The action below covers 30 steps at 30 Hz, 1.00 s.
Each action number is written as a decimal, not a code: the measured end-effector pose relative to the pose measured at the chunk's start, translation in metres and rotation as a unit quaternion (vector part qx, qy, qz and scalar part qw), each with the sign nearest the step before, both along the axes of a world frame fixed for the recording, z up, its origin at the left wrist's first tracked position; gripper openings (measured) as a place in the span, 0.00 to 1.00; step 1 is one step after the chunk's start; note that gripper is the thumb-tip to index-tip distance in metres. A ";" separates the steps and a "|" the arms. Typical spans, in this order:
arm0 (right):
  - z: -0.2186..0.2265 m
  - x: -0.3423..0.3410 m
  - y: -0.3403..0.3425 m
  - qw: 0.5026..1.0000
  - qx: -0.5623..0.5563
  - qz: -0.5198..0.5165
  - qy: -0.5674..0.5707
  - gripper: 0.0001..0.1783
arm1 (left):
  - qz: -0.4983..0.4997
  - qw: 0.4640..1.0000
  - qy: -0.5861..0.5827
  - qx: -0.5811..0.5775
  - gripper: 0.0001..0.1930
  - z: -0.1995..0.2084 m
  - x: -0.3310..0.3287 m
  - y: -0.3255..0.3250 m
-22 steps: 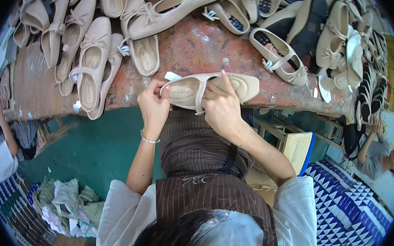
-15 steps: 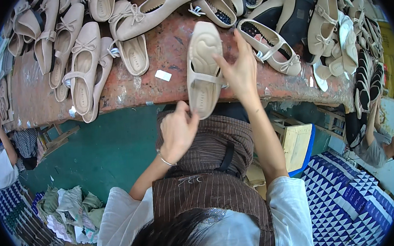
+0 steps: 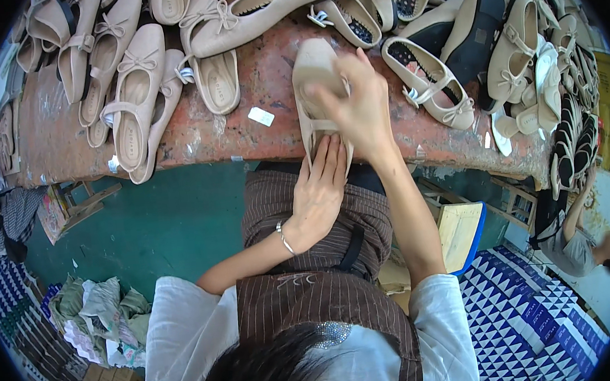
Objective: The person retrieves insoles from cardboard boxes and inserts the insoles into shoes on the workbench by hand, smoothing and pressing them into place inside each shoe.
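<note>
A beige strap shoe [image 3: 313, 59] lies at the table's front edge, its toe pointing away from me. My left hand [image 3: 319, 193] reaches into its heel end, fingers stretched out flat over the insole behind the strap. Over the right side of the toe, my right hand [image 3: 361, 104] is smeared by motion. Its thumb side crosses the front of the shoe; whether it grips anything is unclear. A silver bracelet circles my left wrist.
Many beige shoes cover the back of the worn red table [image 3: 272, 139], including a bow pair [image 3: 140, 82] at left and a strap shoe [image 3: 429, 80] at right. A small white label [image 3: 261, 116] lies nearby. A wooden stool [image 3: 459, 232] stands below right; other people work at both sides.
My left hand has moved from gripping the heel edge to lying inside the shoe, fingers extended. My right hand has shifted slightly left and down over the toe, its fingers now blurred.
</note>
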State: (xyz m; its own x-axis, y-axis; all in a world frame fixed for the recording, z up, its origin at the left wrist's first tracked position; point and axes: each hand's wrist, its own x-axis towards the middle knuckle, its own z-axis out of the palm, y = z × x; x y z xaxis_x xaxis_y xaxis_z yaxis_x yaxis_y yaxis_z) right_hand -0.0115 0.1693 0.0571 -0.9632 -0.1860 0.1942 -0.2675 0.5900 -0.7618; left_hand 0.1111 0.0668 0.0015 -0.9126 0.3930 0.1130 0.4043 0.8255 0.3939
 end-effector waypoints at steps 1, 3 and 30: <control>0.003 0.002 0.004 0.997 0.054 0.057 0.027 0.19 | 0.005 1.000 -0.026 -0.003 0.27 -0.001 0.003 -0.003; 0.015 0.046 0.006 0.980 0.145 0.125 0.050 0.15 | -0.010 0.996 -0.090 0.021 0.28 -0.002 0.008 -0.007; -0.016 0.020 -0.026 0.911 0.402 0.081 0.041 0.30 | -0.035 0.997 -0.016 -0.062 0.22 0.011 0.006 -0.008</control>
State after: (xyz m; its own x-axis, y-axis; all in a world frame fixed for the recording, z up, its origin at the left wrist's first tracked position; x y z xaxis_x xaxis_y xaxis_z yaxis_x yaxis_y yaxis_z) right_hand 0.0088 0.1431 0.0411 -0.8987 -0.4385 0.0022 -0.4374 0.8961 -0.0751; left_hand 0.1166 0.0584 0.0120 -0.8848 0.4649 0.0303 0.4511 0.8386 0.3053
